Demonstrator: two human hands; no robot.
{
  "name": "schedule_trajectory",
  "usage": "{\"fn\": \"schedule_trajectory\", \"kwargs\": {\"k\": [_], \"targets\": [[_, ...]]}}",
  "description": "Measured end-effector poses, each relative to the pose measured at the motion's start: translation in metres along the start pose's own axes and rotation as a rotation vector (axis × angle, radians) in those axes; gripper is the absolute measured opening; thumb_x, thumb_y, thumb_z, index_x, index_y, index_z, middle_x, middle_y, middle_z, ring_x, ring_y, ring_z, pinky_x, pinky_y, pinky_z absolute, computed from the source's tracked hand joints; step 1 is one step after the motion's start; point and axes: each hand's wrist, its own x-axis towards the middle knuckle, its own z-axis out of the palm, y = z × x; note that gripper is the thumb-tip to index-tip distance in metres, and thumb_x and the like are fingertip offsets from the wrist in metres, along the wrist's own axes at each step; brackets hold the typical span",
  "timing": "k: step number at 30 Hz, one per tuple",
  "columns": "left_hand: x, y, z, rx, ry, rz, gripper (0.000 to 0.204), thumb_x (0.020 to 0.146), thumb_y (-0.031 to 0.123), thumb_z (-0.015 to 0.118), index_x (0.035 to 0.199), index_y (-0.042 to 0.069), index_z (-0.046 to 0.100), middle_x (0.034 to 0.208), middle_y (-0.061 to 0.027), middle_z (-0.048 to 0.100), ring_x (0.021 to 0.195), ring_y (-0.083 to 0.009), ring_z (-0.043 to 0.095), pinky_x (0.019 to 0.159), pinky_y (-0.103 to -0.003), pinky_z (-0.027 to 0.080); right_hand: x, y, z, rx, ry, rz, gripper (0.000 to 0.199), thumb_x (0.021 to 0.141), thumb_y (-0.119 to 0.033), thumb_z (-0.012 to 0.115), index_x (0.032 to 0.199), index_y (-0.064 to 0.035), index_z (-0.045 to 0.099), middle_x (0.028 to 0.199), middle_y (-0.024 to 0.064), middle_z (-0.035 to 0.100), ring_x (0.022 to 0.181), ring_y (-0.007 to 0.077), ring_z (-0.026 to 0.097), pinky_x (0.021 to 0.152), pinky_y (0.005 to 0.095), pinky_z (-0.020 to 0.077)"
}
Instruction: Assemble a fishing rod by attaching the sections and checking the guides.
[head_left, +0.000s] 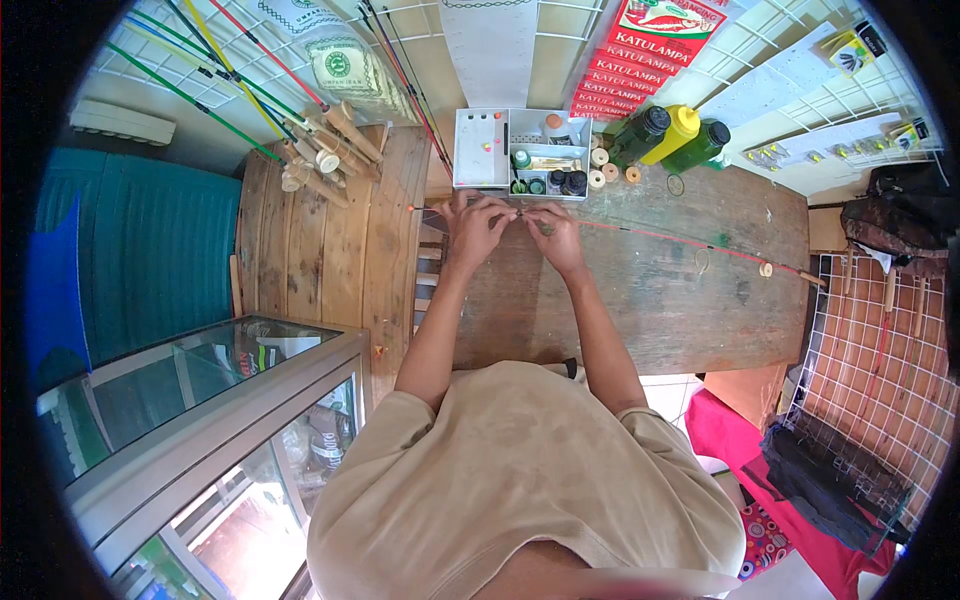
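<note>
- The thin rod (660, 235) is coloured red, broken by dark bands and tipped in orange.
- The tray (481, 172) is finished in white; its left compartment is dotted with pink and yellow beads (488, 147).
- Yellow is worn by the middle bottle (681, 136); its two neighbours are tinted green and capped in black.
- The spools (597, 179) are left pale beige.
- The hanging packets (640, 75) are printed in red and white.
- The tabletop (650, 320) is toned brown and mottled darker.
- The shirt (520, 450) is dyed beige.
- The panelled shutter (160, 260) is painted teal.
- The fabric (765, 540) is patterned with multicoloured circles.
</note>
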Motion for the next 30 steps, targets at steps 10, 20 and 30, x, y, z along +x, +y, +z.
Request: {"fn": "schedule_trajectory", "kwargs": {"k": [10, 20, 30], "targets": [[-0.004, 0.001, 0.004, -0.006, 0.037, 0.047, 0.011, 0.078, 0.030, 0.071, 0.086, 0.023, 0.073, 0.095, 0.0101, 0.067, 0.106, -0.0202, 0.047, 0.090, -0.044, 0.026, 0.007, -0.001, -0.002, 0.092, -0.014, 0.137, 0.015, 0.082, -0.005, 0.062, 0.094, -0.0008, 0.069, 0.088, 0.0142, 0.066, 0.078, 0.0283, 0.064, 0.072, 0.0348, 0.0504], [-0.007, 0.000, 0.005, -0.010, 0.088, 0.102, 0.008, 0.077, 0.022, 0.071, 0.084, 0.021, 0.073, 0.092, 0.0119, 0.064, 0.101, -0.0200, 0.048, 0.091, -0.045, 0.029, 0.022, 0.004, -0.010, -0.026, -0.416, 0.323, 0.018, 0.088, -0.009, 0.059, 0.101, -0.0006, 0.068, 0.087, 0.0130, 0.068, 0.075, 0.0164, 0.063, 0.070, 0.0293, 0.0495], [-0.006, 0.001, 0.004, -0.004, 0.129, 0.126, 0.008, 0.076, 0.023, 0.071, 0.084, 0.021, 0.073, 0.091, 0.0118, 0.064, 0.100, -0.0197, 0.049, 0.087, -0.044, 0.031, 0.021, 0.001, -0.012, 0.136, -0.369, 0.363, 0.018, 0.086, -0.008, 0.063, 0.101, -0.0003, 0.068, 0.080, 0.0063, 0.068, 0.068, 0.0091, 0.059, 0.065, 0.0257, 0.0489]]}}
